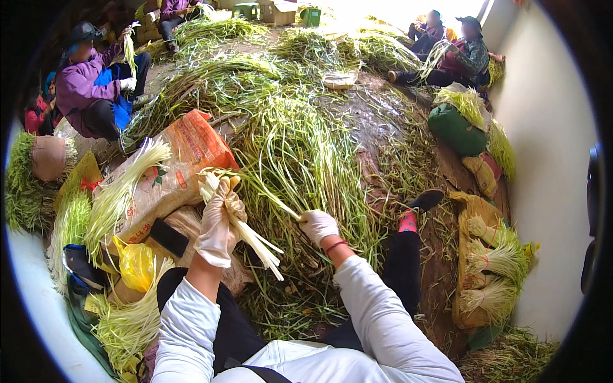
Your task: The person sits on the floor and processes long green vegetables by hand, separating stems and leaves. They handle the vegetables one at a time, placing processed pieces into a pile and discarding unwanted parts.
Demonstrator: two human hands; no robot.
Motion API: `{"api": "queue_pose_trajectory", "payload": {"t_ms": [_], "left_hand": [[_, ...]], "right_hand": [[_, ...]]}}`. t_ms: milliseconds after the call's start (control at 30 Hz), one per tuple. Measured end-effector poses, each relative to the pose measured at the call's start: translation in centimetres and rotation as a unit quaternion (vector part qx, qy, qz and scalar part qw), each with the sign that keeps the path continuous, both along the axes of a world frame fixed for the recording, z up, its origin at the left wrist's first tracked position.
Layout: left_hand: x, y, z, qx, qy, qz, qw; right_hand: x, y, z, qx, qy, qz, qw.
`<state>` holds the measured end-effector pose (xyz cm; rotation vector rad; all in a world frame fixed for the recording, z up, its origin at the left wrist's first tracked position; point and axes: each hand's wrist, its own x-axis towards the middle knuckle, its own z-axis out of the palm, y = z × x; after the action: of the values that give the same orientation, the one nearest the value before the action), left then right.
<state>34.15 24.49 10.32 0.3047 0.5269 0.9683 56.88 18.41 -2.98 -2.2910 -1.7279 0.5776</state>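
My left hand [222, 215], in a thin whitish glove, is closed around a small bunch of pale stalks [256, 244], whose white ends point down and to the right. To the right of it, my right hand [318, 227], also gloved and with a red cord at the wrist, grips a long yellow-green leaf [273, 194] that stretches between the two hands. Below and ahead of both hands spreads a large heap of long green leafy stalks [306, 158]. A bundle of pale stalks [127, 186] lies on a printed woven sack [177, 167] left of my left hand.
A dark phone [168, 238] and a yellow plastic bag [135, 263] lie at my left. Tied pale bundles [488, 268] rest on yellow sacking at the right, near a white wall [550, 158]. Several people sit farther off, one in purple [86, 91] holding stalks at the upper left.
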Motion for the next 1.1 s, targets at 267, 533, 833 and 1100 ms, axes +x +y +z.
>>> {"api": "queue_pose_trajectory", "payload": {"t_ms": [267, 533, 833, 1100], "left_hand": [[1.6, -0.4, -0.3, -0.016, 0.066, -0.002, 0.998], [5.8, -3.9, -0.1, 0.061, 0.190, -0.079, 0.977], [8.6, -5.8, -1.5, 0.133, 0.197, -0.175, 0.955], [7.9, -5.7, -1.0, 0.112, 0.160, -0.169, 0.966]], "right_hand": [[4.9, -5.7, 6.9, 0.271, 0.503, -0.143, 0.808], [1.6, -11.6, 8.1, 0.145, 0.593, -0.069, 0.789], [0.1, -13.8, 7.7, 0.109, 0.530, 0.065, 0.838], [-2.1, -10.8, 7.4, 0.232, 0.585, -0.133, 0.766]]}}
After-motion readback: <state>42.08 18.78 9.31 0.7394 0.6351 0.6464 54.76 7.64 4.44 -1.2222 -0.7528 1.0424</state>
